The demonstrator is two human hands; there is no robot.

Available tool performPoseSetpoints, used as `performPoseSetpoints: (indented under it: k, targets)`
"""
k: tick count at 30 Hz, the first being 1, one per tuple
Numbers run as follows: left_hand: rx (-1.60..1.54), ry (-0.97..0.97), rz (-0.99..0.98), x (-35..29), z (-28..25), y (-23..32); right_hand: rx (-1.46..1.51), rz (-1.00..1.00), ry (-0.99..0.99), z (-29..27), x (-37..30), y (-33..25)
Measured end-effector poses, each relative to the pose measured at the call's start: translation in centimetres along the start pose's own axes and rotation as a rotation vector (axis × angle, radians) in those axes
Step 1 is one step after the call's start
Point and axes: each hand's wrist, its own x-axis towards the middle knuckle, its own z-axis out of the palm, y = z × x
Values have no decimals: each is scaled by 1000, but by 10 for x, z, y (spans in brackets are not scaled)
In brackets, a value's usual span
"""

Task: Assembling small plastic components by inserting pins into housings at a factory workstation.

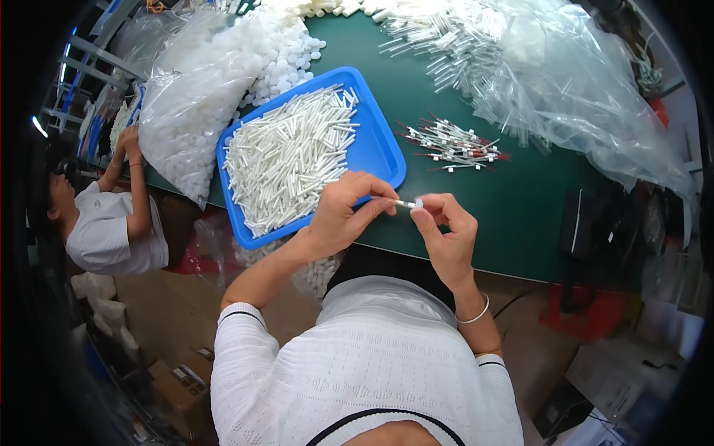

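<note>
My left hand (343,211) is closed in a pinch on a small white tube (404,204) at the table's front edge. Against the tube's right end sits a small whitish cap (418,204), pinched by the thumb and fingers of my right hand (451,232). Whether the tube goes into the cap or only touches it, I cannot tell. Just left of my hands, a blue tray (379,152) holds a heap of short white tubes (291,152). Beyond my right hand lies a loose pile of thin sticks (452,143) with white pieces and dark red ends.
A clear bag of round white caps (186,111) spills beside the tray at the far left. Clear tubes (454,44) and a large plastic bag (595,97) cover the far right of the green table (513,223). Another person (119,223) works at the left.
</note>
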Motion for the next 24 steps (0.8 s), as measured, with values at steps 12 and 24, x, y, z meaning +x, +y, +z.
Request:
performPoseSetpoints:
  k: [12,24]
  targets:
    - [-215,-591,-147,104,-22,-10,542,250,-24,-19,33,26]
    - [1333,389,-369,447,-182,-276,680,420,231,-50,34,49]
